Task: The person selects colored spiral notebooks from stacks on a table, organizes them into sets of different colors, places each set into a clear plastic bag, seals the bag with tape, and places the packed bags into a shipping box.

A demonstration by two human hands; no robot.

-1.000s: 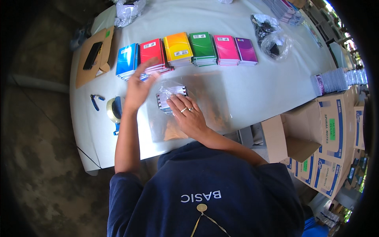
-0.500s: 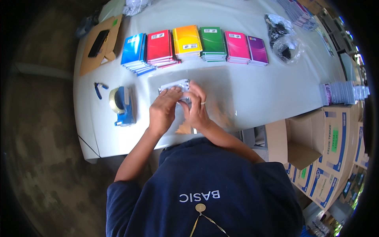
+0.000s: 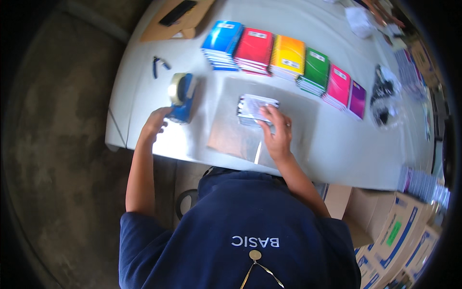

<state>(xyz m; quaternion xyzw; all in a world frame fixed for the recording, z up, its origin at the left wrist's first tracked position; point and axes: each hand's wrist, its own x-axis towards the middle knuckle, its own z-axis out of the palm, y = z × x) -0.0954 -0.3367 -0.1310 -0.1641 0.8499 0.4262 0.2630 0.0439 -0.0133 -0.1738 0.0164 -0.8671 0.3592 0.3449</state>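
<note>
A small white-topped stack (image 3: 250, 106), apparently spiral notebooks under clear plastic, lies on a transparent plastic sheet (image 3: 231, 138) in front of me. My right hand (image 3: 277, 129) is closed at its right side, thumb and fingertips pressed to the edge and top. On the left stands a blue tape dispenser (image 3: 182, 111) holding a pale roll of tape (image 3: 175, 88). My left hand (image 3: 156, 123) reaches its near end, fingers curled, index fingertip against it. Whether a bit of tape sits between those fingers is too small to tell.
Spiral notebook piles run across the table: blue (image 3: 223, 36), red (image 3: 255, 47), yellow (image 3: 288, 52), green (image 3: 315, 68), pink (image 3: 337, 86) and purple (image 3: 356, 98). Dark-handled snips (image 3: 156, 67) lie behind the dispenser. Cartons (image 3: 397, 231) stand at the lower right. Another person's hands (image 3: 380, 14) show far right.
My left hand has left the small stack and moved left to the tape dispenser. My right hand stays on the stack. The whole view has shifted and turned, moving the table within the picture.
</note>
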